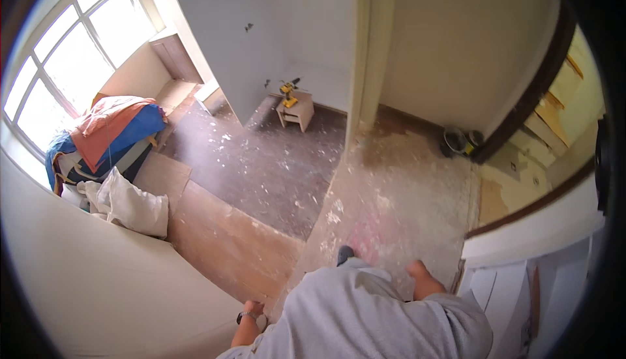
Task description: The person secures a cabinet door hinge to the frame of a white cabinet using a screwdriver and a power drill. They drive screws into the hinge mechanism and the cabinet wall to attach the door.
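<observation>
Low in the view, my left hand [253,308] is beside the lower end of the pale wall [130,281], its fingers curled; whatever they may hold is too small to make out. A dark watch sits on that wrist. My right hand [417,269] hangs over the worn, paint-spotted floor [430,222] with loose fingers and nothing visible in it. My grey-clothed body fills the bottom middle, with one dark shoe [345,253] showing.
A yellow drill [289,98] stands on a small wooden stool [294,115] in the alcove. Left, blue and orange cloths [114,124] and a white sack [130,212] lie below a window. Buckets [454,142] stand beside a dark-framed doorway at right; white panelling [495,294] is near my right.
</observation>
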Demonstrator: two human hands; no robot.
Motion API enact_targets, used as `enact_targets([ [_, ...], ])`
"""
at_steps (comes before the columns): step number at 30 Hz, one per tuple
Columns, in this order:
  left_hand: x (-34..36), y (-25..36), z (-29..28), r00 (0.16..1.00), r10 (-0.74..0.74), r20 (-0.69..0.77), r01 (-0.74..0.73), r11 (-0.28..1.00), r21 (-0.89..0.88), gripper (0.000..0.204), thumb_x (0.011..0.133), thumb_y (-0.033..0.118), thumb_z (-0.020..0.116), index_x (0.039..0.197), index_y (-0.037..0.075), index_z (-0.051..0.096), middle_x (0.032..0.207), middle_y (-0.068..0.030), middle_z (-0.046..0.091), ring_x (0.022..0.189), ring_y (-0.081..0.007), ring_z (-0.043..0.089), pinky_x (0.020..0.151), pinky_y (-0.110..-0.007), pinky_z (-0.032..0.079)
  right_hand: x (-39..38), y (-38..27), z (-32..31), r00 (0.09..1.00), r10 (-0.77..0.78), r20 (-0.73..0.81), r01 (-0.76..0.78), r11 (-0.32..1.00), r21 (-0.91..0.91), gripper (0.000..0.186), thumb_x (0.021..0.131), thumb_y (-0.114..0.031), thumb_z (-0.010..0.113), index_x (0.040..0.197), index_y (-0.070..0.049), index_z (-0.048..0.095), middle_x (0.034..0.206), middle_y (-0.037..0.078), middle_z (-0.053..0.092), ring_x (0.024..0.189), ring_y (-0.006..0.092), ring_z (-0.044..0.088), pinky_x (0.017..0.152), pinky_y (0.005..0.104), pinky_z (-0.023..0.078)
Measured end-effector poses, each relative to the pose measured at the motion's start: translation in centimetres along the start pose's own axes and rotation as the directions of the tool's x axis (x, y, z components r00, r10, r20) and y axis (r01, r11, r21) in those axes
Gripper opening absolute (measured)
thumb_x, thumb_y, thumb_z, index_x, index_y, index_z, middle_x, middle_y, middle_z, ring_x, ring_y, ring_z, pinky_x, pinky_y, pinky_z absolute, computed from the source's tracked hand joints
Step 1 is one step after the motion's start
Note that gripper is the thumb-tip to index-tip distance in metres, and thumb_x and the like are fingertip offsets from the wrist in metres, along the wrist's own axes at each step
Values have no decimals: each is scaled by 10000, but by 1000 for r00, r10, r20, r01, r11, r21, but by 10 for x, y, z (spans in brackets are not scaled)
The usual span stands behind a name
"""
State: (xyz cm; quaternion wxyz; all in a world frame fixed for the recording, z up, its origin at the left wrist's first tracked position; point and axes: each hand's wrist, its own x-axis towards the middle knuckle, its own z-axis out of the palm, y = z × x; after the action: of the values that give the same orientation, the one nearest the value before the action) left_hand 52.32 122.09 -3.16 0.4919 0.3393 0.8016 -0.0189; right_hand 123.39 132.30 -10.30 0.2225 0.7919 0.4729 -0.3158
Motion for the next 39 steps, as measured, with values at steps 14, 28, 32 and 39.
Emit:
enact_targets([
  [14, 167, 175, -143, 995, -26, -100, 18, 996, -86, 293, 821, 165, 615, 978, -82, 631, 748, -119, 661, 628, -204, 654, 554, -316, 521, 146, -580, -422, 637, -696, -331, 765, 520, 379, 289, 785, -327, 631, 862, -51, 664, 814, 163, 669, 735, 256, 640, 665, 393, 494],
  [28, 420, 569, -531, 814, 361, -455, -409, 912, -7, 271, 802, 280, 578, 880, 49, 697, 828, -178, 680, 822, -331, 653, 721, -390, 522, 364, -576, -403, 827, -562, 19, 455, 689, 563, 338, 851, -391, 580, 740, -87, 679, 697, 122, 655, 636, 201, 635, 554, 376, 488],
  [32, 451, 626, -541, 774, 453, -443, -578, 791, -201, 218, 898, 219, 580, 938, 20, 658, 824, -97, 673, 686, -167, 618, 638, -304, 497, 442, -659, -459, 840, -522, 148, 541, 826, -160, 393, 842, -437, 556, 935, -84, 704, 1012, 164, 657, 905, 315, 645, 826, 437, 490],
  [39, 409, 705, -651, 726, 155, -670, -592, 637, -494, 143, 912, 169, 581, 894, 39, 638, 774, -22, 628, 686, -104, 597, 578, -232, 456, 485, -787, -648, 786, -572, -233, 601, 796, 75, 280, 814, -325, 607, 737, -69, 691, 776, 180, 659, 720, 340, 642, 671, 438, 501],
])
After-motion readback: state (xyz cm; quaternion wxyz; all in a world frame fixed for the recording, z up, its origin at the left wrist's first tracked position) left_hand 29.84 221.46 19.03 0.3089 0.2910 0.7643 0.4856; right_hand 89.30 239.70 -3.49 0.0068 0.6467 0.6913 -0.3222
